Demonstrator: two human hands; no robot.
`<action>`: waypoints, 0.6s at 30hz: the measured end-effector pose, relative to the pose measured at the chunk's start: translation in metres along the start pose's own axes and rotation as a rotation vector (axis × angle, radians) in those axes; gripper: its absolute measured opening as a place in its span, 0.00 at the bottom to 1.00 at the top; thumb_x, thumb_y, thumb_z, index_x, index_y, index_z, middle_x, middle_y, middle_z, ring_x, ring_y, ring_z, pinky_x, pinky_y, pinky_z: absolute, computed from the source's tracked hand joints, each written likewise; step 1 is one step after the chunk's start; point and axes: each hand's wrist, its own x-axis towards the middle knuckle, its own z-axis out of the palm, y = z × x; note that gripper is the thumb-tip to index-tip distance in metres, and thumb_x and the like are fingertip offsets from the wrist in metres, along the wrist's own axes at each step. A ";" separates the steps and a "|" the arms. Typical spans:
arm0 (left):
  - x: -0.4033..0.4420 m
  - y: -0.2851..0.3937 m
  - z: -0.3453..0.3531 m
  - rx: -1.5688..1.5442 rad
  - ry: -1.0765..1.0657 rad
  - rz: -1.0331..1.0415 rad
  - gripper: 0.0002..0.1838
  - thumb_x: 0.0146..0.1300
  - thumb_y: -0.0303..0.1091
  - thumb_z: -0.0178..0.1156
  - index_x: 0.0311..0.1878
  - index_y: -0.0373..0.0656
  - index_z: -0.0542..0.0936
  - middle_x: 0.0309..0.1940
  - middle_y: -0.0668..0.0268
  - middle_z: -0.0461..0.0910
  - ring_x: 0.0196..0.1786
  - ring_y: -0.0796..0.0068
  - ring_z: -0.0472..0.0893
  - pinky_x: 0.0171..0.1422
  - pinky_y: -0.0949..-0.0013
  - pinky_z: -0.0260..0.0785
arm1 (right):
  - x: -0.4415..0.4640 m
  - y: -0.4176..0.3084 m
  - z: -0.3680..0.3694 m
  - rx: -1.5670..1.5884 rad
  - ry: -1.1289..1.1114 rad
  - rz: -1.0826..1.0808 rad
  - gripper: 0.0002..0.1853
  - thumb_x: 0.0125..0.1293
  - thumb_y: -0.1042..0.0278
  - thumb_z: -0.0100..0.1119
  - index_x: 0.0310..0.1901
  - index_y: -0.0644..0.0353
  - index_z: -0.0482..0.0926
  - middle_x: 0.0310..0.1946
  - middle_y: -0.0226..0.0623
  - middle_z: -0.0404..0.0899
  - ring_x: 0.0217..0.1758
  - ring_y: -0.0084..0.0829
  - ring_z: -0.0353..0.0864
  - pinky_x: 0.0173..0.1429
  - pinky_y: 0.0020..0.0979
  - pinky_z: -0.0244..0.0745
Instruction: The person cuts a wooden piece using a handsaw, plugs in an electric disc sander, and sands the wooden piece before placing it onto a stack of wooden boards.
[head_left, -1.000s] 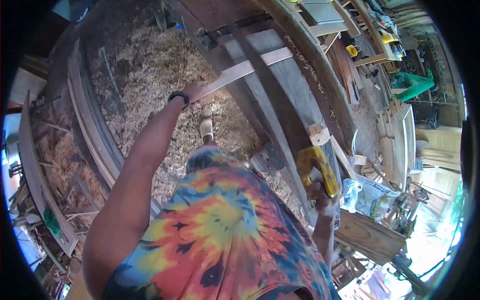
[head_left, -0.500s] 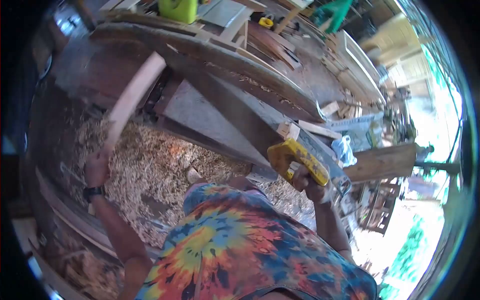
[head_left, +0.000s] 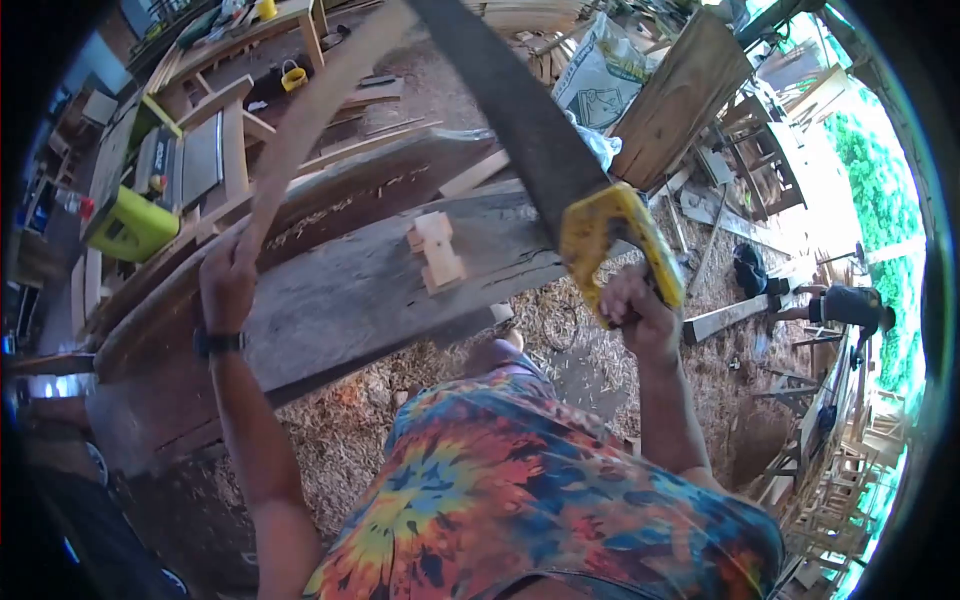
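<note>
My left hand [head_left: 228, 285], with a dark band at the wrist, is closed around the lower end of a thin wooden strip [head_left: 310, 110], which reaches up to the top edge. In my right hand [head_left: 640, 312] is the yellow handle of a handsaw [head_left: 530, 130]. The wide dark blade points up and to the left, its far end close to the strip's upper part. Between my hands, a small pale notched wood block [head_left: 436, 252] lies on a thick grey plank [head_left: 340, 290].
A lime-green machine [head_left: 135, 228] stands at the left beside wooden frames. Behind the bench are a white sack [head_left: 603, 75] and a broad brown board [head_left: 685, 95]. Wood shavings [head_left: 350, 440] cover the floor. Another person [head_left: 850, 307] is at the far right; dark clothing shows at lower left.
The view has turned to the right. The strip and the saw, both still held, have been raised and now point upward. The notched block shows more fully.
</note>
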 end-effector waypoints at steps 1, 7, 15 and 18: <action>0.020 0.010 0.023 0.033 -0.026 0.103 0.19 0.72 0.43 0.54 0.40 0.33 0.82 0.26 0.48 0.78 0.32 0.46 0.78 0.41 0.55 0.70 | -0.001 -0.003 -0.023 -0.037 0.047 -0.015 0.13 0.71 0.61 0.62 0.36 0.61 0.72 0.23 0.31 0.69 0.24 0.25 0.69 0.32 0.28 0.66; 0.138 0.044 0.187 0.231 -0.188 0.326 0.21 0.71 0.48 0.52 0.46 0.38 0.84 0.43 0.44 0.84 0.48 0.42 0.83 0.53 0.47 0.73 | 0.011 -0.001 -0.128 -0.075 0.146 -0.052 0.08 0.70 0.67 0.63 0.39 0.62 0.75 0.24 0.30 0.73 0.23 0.21 0.72 0.27 0.23 0.65; 0.212 0.110 0.269 0.693 -0.402 0.106 0.25 0.72 0.57 0.49 0.50 0.47 0.85 0.45 0.49 0.86 0.53 0.46 0.84 0.59 0.47 0.75 | 0.039 0.004 -0.175 -0.184 0.168 0.063 0.06 0.68 0.71 0.64 0.35 0.63 0.79 0.22 0.29 0.77 0.21 0.17 0.74 0.24 0.21 0.64; 0.216 0.080 0.289 0.688 -0.416 0.103 0.29 0.74 0.61 0.46 0.42 0.48 0.87 0.43 0.46 0.85 0.52 0.46 0.83 0.62 0.52 0.71 | 0.050 0.010 -0.174 -0.239 0.149 0.134 0.04 0.67 0.72 0.65 0.36 0.63 0.81 0.20 0.25 0.77 0.21 0.16 0.73 0.25 0.20 0.66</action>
